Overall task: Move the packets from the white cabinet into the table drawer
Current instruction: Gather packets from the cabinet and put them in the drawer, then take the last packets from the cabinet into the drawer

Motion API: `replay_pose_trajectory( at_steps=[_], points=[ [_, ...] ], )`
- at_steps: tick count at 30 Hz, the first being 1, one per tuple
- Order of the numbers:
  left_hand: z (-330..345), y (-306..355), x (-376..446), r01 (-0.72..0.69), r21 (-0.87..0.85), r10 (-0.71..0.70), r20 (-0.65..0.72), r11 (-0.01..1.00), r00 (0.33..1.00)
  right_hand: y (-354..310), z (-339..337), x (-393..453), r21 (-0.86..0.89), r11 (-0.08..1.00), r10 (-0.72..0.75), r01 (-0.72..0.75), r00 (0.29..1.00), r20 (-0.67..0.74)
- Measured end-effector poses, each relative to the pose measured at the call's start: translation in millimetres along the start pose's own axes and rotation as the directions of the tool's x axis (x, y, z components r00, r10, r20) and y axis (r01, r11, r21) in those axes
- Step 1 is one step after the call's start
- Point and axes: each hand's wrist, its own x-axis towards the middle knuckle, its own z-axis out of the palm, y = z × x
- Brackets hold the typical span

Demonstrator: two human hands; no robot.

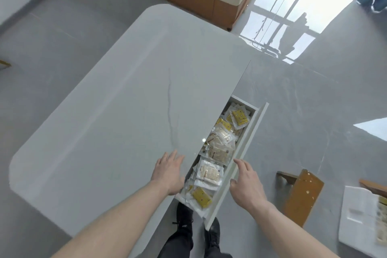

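Here we are at the near right corner of the table (pixel 109 123), and the drawer (pixel 249 138) is pulled out along its right edge, long and narrow, running away from the person. It's heaped end to end with packets (pixel 217 148), yellow ones at both ends, clear and white ones crowding the middle (a fair pile, from where I stand). Both hands are empty. The left hand (pixel 169 172) lies flat at the table's right edge, fingers straight and spread, heel just over the drawer's inner side. The right hand (pixel 247 184) hovers at the drawer's white front panel, fingers relaxed and parted, thumb close to the panel's lip; whether it's actually touching, I can't quite tell. So neither grip is clamped on anything.

What matters now: the drawer sits squarely between the two hands, its long axis pointing away, and the front panel lies just inside the right hand. That hand is the nearer one to the panel, so I'd judge a sideways push toward the table would shut it. Down in the lower right, on the floor, a white tray (pixel 356 216) shows a few more packets at its edge.
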Motion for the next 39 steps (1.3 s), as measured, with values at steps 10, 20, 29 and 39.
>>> replay_pose_trajectory(
  at_steps=[10,20,29,39],
  points=[
    [12,-59,-250,0.221,-0.242,-0.249,-0.095,0.945,0.964,-70,18,-180,-0.148,0.968,-0.183,0.205,0.972,0.149],
    [-6,-185,-362,0.295,-0.401,-0.409,-0.238,0.868,0.881,-210,73,-250,-0.323,0.831,-0.417,0.452,0.892,0.177],
    [-26,-426,-454,0.377,-0.38,-0.502,-0.32,0.845,0.803,-418,212,-285,-0.308,0.806,-0.476,0.506,0.862,0.172],
    [-115,-600,-473,0.375,-0.329,-0.49,-0.423,0.867,0.762,-598,260,-300,-0.296,0.747,-0.579,0.596,0.801,0.151]
  ],
)
